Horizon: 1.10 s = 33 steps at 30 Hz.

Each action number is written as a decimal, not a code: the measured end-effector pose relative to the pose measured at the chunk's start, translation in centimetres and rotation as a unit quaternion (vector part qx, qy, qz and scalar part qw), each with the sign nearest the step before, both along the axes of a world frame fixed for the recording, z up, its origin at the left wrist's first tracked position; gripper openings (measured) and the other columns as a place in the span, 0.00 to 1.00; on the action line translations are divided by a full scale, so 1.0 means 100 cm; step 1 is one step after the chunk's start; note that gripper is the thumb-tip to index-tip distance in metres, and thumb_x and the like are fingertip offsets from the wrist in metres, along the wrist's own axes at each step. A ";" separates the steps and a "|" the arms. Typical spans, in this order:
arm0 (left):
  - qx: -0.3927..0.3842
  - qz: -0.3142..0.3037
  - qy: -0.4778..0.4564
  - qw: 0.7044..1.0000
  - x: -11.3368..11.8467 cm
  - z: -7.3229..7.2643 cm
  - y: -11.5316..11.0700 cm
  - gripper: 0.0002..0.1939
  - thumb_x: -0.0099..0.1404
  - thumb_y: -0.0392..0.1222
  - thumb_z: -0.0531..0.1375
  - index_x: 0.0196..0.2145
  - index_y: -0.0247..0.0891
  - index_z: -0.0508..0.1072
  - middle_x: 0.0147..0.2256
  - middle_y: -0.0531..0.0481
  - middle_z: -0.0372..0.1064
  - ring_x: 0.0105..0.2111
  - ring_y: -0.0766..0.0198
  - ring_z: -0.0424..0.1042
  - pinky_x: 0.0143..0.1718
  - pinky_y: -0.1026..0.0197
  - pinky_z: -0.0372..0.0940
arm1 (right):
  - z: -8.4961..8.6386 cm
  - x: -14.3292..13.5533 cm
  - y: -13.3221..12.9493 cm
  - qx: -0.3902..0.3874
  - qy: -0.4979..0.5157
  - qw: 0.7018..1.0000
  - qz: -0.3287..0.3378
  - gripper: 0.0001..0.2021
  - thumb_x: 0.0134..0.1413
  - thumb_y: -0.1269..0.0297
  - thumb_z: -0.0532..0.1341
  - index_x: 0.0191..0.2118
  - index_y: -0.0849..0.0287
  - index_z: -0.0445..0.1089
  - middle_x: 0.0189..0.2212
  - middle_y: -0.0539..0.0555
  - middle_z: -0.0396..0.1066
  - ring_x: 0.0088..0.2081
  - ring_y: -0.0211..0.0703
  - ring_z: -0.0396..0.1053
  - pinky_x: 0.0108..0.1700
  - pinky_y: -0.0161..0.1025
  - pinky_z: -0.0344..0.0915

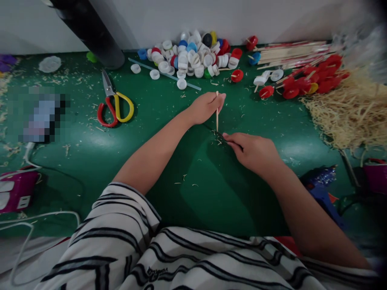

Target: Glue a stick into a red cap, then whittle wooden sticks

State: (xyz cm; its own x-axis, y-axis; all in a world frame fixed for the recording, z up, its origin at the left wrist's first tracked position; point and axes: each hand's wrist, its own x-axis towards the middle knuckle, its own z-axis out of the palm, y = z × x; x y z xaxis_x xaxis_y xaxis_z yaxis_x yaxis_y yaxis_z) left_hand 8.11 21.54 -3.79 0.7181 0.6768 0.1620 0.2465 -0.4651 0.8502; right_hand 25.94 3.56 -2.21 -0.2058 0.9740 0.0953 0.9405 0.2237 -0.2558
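Observation:
My left hand [207, 107] is closed around a thin wooden stick [217, 119], which points down toward the green tabletop [193, 201]. Its lower end meets the dark blade of a small knife [220, 137]. My right hand [255, 152] grips this knife, fingers wrapped around its handle, so most of the handle is hidden. Small curled wood shavings [217, 141] lie just below the stick's tip, and a few more are scattered nearer to me.
Bottle caps [193, 60] are heaped along the wall. Scissors [116, 100] lie left, beside a dark bottle [90, 32]. At right are wooden sticks [287, 56], red caps on sticks [314, 80], a pile of shavings [350, 112] and a blue glue gun [322, 189].

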 end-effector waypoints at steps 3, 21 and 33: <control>-0.004 0.001 -0.009 1.000 0.000 0.000 0.000 0.30 0.83 0.54 0.46 0.23 0.41 0.63 0.24 0.51 0.58 0.30 0.61 0.63 0.41 0.54 0.59 | -0.002 0.002 -0.007 0.015 -0.004 1.000 0.005 0.17 0.73 0.62 0.58 0.58 0.45 0.80 0.53 0.47 0.84 0.44 0.46 0.83 0.30 0.40 0.62; -0.032 -0.016 -0.025 0.999 -0.002 -0.002 0.001 0.30 0.82 0.55 0.45 0.23 0.41 0.63 0.25 0.50 0.59 0.30 0.61 0.61 0.37 0.55 0.60 | 0.000 0.002 0.010 -0.004 0.006 1.000 0.019 0.17 0.73 0.61 0.58 0.57 0.43 0.81 0.54 0.47 0.84 0.47 0.47 0.81 0.33 0.40 0.64; -0.048 -0.020 -0.021 0.998 -0.002 0.002 0.001 0.31 0.82 0.58 0.45 0.23 0.41 0.64 0.25 0.50 0.58 0.29 0.61 0.59 0.37 0.56 0.60 | 0.005 -0.002 0.016 0.034 -0.029 0.999 0.008 0.18 0.76 0.60 0.56 0.61 0.45 0.80 0.51 0.49 0.84 0.45 0.45 0.81 0.30 0.40 0.58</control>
State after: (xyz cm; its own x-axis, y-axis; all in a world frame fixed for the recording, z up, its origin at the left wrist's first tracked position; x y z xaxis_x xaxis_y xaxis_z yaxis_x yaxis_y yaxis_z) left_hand 7.94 21.61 -3.59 0.7394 0.6607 0.1293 0.1918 -0.3908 0.9003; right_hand 25.70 5.14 -1.72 -0.2291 0.9620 0.1486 0.9492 0.2547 -0.1851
